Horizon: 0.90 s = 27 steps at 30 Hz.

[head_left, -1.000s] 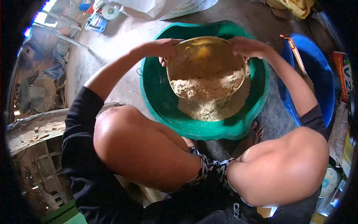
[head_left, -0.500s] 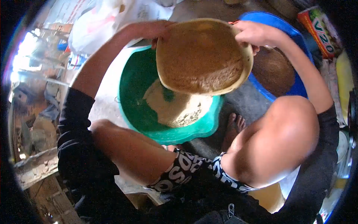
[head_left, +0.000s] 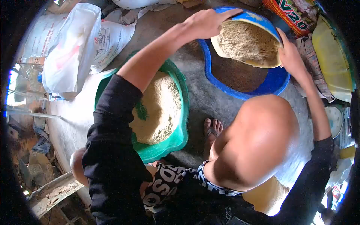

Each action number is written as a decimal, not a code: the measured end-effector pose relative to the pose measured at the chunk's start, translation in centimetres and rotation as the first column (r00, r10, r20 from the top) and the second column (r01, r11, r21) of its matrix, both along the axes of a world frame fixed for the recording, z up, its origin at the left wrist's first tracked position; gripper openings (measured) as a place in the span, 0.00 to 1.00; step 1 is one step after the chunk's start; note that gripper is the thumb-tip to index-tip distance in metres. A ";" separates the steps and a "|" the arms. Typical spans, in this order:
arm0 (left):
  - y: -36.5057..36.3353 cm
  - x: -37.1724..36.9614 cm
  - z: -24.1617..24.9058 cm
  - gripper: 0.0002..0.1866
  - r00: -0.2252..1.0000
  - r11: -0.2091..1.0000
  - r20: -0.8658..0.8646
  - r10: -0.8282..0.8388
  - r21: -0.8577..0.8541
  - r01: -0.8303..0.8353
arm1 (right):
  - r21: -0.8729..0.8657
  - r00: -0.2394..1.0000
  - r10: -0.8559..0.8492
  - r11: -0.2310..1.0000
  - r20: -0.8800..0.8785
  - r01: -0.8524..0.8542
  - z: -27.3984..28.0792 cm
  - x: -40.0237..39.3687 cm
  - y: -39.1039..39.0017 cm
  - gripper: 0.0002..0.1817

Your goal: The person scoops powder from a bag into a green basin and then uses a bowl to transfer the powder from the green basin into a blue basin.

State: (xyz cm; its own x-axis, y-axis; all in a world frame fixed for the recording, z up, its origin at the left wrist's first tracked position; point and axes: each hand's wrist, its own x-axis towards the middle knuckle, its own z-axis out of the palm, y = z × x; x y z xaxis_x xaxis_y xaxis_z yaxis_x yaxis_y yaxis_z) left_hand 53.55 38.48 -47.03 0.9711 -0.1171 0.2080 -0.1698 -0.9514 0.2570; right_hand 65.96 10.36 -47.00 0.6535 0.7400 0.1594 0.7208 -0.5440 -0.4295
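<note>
Both my hands hold a round sieve tray (head_left: 247, 43) full of tan coarse powder, tilted over the blue basin (head_left: 279, 80). My left hand (head_left: 206, 20) grips its far left rim and my right hand (head_left: 290, 56) grips its right rim. Dark brown material lies inside the blue basin under the tray. To the left, the green basin (head_left: 182, 112) on the floor holds a heap of pale sifted powder (head_left: 157, 108). My left arm crosses above the green basin.
White sacks (head_left: 78, 41) lie at the far left. A red and green printed bag (head_left: 296, 13) and a yellow container (head_left: 332, 56) sit right of the blue basin, with a white scale dial (head_left: 334, 120) below them. My bare foot (head_left: 212, 129) rests on the concrete floor between the basins.
The sieve tray moved from above the green basin rightward to above the blue basin, with both hands still on its rim. My view swung right with it.
</note>
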 end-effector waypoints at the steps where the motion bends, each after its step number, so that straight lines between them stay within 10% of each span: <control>1: -0.5 -0.5 -0.2 0.42 0.999 0.999 0.041 0.003 0.036 -0.005 | 0.067 0.980 0.057 0.995 0.188 -0.071 -2.2 0.5 -0.6 0.33; 18: -0.6 -2.3 -4.4 0.43 0.779 0.936 0.620 -0.094 0.322 -0.144 | 0.200 0.778 -0.058 0.976 0.625 -0.087 -3.0 -4.2 -0.9 0.42; 27: -1.5 -7.8 4.5 0.42 0.931 0.935 0.360 0.058 0.308 -0.178 | 0.192 0.655 -0.004 0.957 0.756 -0.215 2.6 -5.7 0.6 0.45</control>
State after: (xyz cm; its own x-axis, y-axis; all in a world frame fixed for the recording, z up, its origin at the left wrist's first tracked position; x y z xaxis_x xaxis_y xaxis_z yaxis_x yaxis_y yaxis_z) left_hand 45.75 37.00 -42.53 0.8586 -0.1258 0.4970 -0.0708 -0.9892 -0.1281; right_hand 60.23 10.92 -44.41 0.1532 0.6597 0.7358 0.9004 -0.4000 0.1712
